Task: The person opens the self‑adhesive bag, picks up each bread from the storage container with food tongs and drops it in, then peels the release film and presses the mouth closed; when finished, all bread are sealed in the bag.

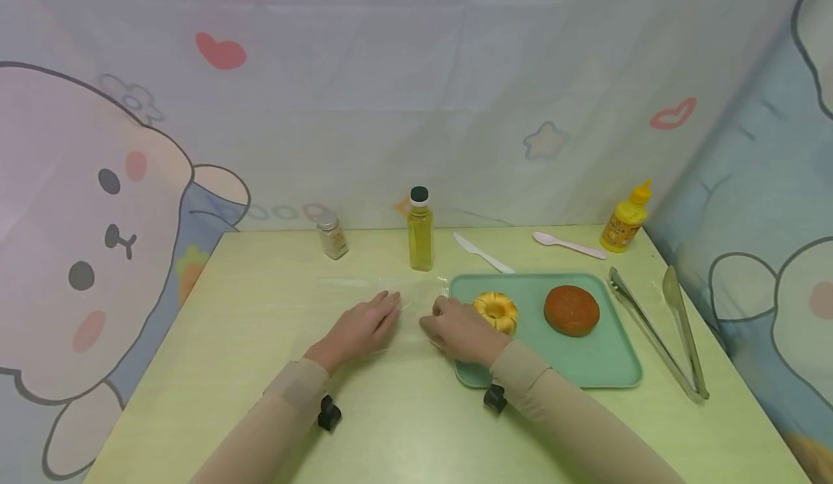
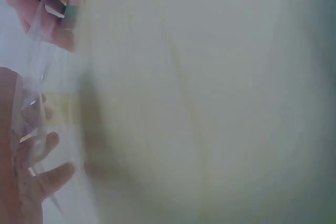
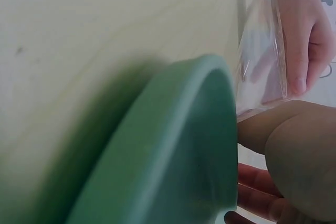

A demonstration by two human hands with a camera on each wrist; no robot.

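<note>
At the left of the frame the pale yellow-green desk (image 1: pixel 215 339) lies bare up to its left edge. At centre, a thin clear plastic bag (image 1: pixel 410 296) lies flat on the desk, its right edge just beside the rim of the teal rectangular tray (image 1: pixel 586 368). The left hand (image 1: pixel 361 328) rests on the bag with fingers straight. The right hand (image 1: pixel 458 332) has its fingers curled, pinching the bag's right edge beside the tray. On the tray sit a yellow ring-shaped cake (image 1: pixel 496 310) and a round brown bun (image 1: pixel 571 310), well apart. Metal tongs (image 1: pixel 664 328) lie along the desk's right edge.
</note>
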